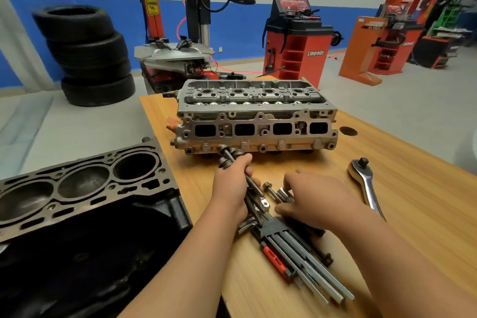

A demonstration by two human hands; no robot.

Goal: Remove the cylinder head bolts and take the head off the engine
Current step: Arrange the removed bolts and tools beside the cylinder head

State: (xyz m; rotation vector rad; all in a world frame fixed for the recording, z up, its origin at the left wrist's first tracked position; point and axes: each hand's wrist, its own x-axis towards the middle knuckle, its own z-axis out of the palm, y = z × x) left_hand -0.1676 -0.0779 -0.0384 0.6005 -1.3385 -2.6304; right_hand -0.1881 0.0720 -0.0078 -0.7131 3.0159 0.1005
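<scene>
The cylinder head (255, 116) sat off the engine, resting on the far part of the wooden table (402, 235) with its row of intake ports facing the person; the bare engine block (77, 188) stood apart at the left, beside the table's edge, its open cylinder bores facing up; the left hand (229, 188) was closed round a bundle of long head bolts (227, 161), fingers wrapped tight about the shanks, the flanged heads sticking out above the fist just in front of the cylinder head's lower edge and the threaded ends trailing down towards the table; the right hand (317, 201) lay low over the table just beside it, fingers bent and close together, its fingertips near a loose bolt (271, 190) and a socket (282, 192); whether it pinched either one could not be told; under both wrists lay a set of hex keys (296, 248) in a black and red holder, the long keys fanned towards the person; a chrome ratchet (364, 183) lay on the table well to the right of the hands; behind, on the workshop floor, stood a stack of tyres (87, 54), a tyre changer (196, 20) and a red wheel balancer (296, 41).
</scene>
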